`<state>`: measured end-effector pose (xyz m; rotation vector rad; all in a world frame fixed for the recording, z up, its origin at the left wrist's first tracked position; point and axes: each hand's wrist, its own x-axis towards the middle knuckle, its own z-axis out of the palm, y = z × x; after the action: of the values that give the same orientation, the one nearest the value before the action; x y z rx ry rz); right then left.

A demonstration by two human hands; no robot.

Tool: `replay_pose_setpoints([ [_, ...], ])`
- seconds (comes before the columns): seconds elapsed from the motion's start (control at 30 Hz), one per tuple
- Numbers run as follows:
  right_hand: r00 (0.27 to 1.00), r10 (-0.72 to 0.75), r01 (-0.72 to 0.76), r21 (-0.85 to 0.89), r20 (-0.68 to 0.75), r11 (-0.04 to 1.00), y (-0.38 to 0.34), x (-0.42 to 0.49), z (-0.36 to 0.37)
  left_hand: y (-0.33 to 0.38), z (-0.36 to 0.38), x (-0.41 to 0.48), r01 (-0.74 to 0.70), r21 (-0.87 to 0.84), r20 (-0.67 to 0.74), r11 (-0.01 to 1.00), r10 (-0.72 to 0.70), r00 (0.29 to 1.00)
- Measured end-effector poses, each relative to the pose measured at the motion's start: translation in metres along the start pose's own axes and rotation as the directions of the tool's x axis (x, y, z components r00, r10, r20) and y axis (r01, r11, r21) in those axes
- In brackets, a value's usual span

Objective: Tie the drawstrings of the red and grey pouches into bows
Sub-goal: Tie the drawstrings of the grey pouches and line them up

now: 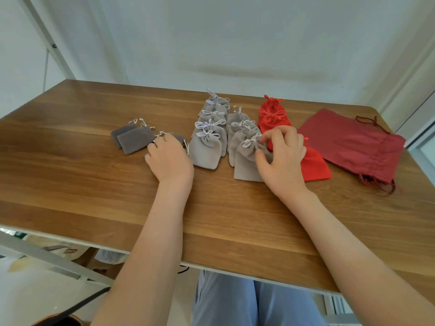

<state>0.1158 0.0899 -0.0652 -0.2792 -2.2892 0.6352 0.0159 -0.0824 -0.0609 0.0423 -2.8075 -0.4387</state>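
While the right hand [282, 156] pinches the bowed neck of the nearest light grey pouch [246, 161], the other light grey pouches [207, 147] and the red pouches [273, 118] at twelve o'clock on the table [70, 172] already carry bows. Untied are the dark grey pouches [131, 138] at ten o'clock and the dark red pouch [353, 142] at two o'clock. The left hand [169, 158] lies over one dark grey pouch; whether it grips, I cannot tell.

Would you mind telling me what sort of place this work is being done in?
Probably a plain indoor workroom or sorting station: a wooden table set against a blank white wall, a white metal frame beside it, and small light grey pouches laid out in rows.
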Motion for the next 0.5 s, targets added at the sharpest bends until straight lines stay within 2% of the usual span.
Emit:
replay_pose_setpoints([
  [0.13, 0.997, -0.070, 0.068, 0.035, 0.043, 0.997, -0.003, 0.000, -0.002, 0.004, -0.007, -0.002, 0.044, -0.136, -0.107, 0.990, -0.058, 0.993],
  [0.27, 0.977, -0.107, 0.092, 0.086, 0.182, 0.992, -0.002, -0.002, -0.001, 0.004, -0.009, -0.002, 0.060, -0.248, -0.043, 0.967, -0.073, 0.996],
  [0.5, 0.980, -0.110, 0.098, 0.079, 0.165, 0.992, -0.003, -0.002, -0.001, 0.004, -0.014, -0.002, 0.123, -0.482, -0.009, 0.867, -0.145, 0.989],
])
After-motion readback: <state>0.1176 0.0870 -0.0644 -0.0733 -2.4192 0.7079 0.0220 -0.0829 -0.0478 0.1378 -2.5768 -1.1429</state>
